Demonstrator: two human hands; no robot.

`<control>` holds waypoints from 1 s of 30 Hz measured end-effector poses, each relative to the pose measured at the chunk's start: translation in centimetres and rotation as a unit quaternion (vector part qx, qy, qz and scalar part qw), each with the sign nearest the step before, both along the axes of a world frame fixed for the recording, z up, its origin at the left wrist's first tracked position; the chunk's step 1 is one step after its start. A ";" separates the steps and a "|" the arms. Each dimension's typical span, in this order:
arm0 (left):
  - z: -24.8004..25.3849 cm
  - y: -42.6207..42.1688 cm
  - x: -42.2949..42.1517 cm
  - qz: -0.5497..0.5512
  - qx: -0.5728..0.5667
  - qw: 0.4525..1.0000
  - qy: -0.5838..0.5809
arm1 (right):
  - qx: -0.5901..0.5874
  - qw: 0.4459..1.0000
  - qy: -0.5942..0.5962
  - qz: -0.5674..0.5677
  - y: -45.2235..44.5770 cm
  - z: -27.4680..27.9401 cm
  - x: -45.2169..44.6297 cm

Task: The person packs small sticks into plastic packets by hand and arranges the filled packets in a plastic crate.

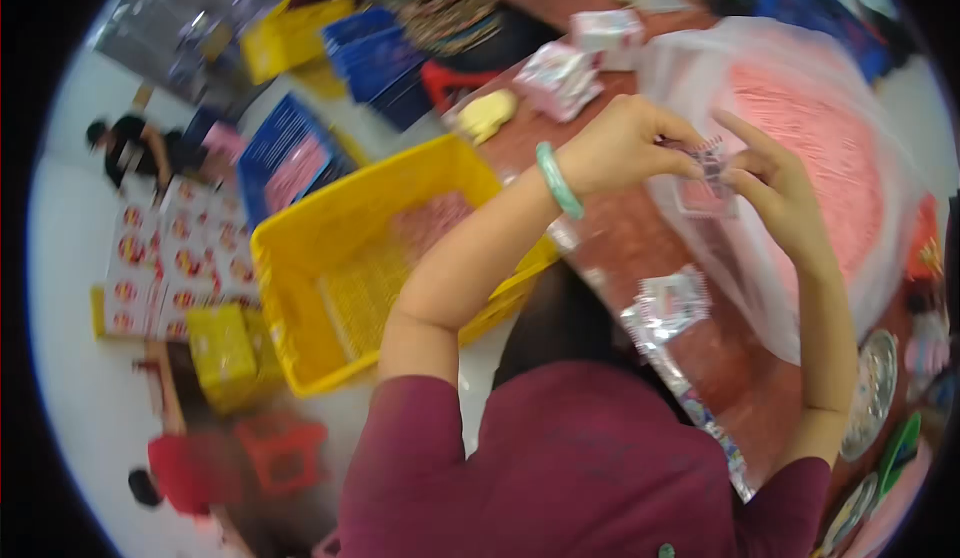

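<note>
A small clear plastic packet (706, 201) with dark print is held up between my two hands over the red table. My left hand (632, 143), below a green bangle (559, 180), pinches the packet's upper left edge. On its right side, the thumb and fingers of my right hand (778, 183) grip the same packet, with the index finger stretched out. Just beyond, a large clear plastic bag (690, 63) lies spread with a heap of thin pink sticks (800, 148). Closer to my body, a strip of silvery packets (672, 300) hangs along the table edge.
A yellow crate (285, 303) with pink pieces inside stands left of the table. Blue crates (285, 148) and printed cartons (185, 248) are farther left. Pink-and-white packs (560, 83) and a yellow item (487, 115) lie on the table (625, 233). Other people are nearby.
</note>
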State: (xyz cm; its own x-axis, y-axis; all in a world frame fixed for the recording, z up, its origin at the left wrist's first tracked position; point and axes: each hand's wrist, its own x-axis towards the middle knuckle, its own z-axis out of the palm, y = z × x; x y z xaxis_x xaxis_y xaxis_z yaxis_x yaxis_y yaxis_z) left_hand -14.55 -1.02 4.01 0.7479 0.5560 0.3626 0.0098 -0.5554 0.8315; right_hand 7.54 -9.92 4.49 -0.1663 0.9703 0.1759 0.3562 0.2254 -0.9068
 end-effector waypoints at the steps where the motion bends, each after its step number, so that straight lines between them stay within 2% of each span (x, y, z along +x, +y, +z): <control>1: -0.5 0.1 -2.1 -0.003 -0.007 1.000 -0.006 | -0.010 0.999 0.022 0.024 0.4 -0.4 -1.6; 2: -1.0 0.2 -4.0 -0.010 -0.011 1.000 -0.016 | -0.029 0.998 0.017 0.046 0.7 -0.6 -3.5; 4: -1.1 0.6 -9.0 0.045 0.069 0.996 0.046 | -0.059 0.995 -0.003 0.077 1.2 -0.5 -7.0; 5: -1.0 0.6 -11.7 0.067 0.110 0.989 0.075 | -0.036 0.997 -0.008 0.074 1.7 -0.8 -8.1; 8: -1.7 1.4 -20.2 0.247 0.135 0.941 0.190 | 0.011 0.998 0.004 0.064 3.6 -2.0 -10.1; 10: -4.1 3.2 -26.4 0.328 0.105 0.903 0.259 | -0.035 0.999 -0.001 0.033 4.5 -1.8 -9.2; 12: -9.8 5.5 -33.3 0.401 0.060 0.846 0.346 | -0.064 0.998 -0.022 0.000 4.9 -2.1 -7.6; 15: -16.5 6.2 -38.3 0.508 0.015 0.707 0.492 | -0.072 0.994 -0.065 -0.059 4.7 -3.0 -4.9; 18: -25.7 6.7 -43.2 0.571 0.015 0.653 0.498 | -0.062 0.986 -0.090 -0.127 4.0 -3.5 -2.7; 20: -29.8 6.1 -44.5 0.604 -0.015 0.640 0.474 | -0.054 0.979 -0.117 -0.156 3.8 -3.5 -1.1; 24: -34.1 5.2 -45.6 0.668 -0.029 0.603 0.435 | -0.054 0.954 -0.175 -0.238 3.5 -3.3 0.6; 27: -36.9 6.0 -46.1 0.672 -0.023 0.591 0.446 | -0.052 0.948 -0.212 -0.231 3.6 -3.3 1.2; 30: -38.4 6.9 -45.6 0.668 -0.030 0.626 0.401 | -0.054 0.947 -0.191 -0.254 3.6 -4.2 0.7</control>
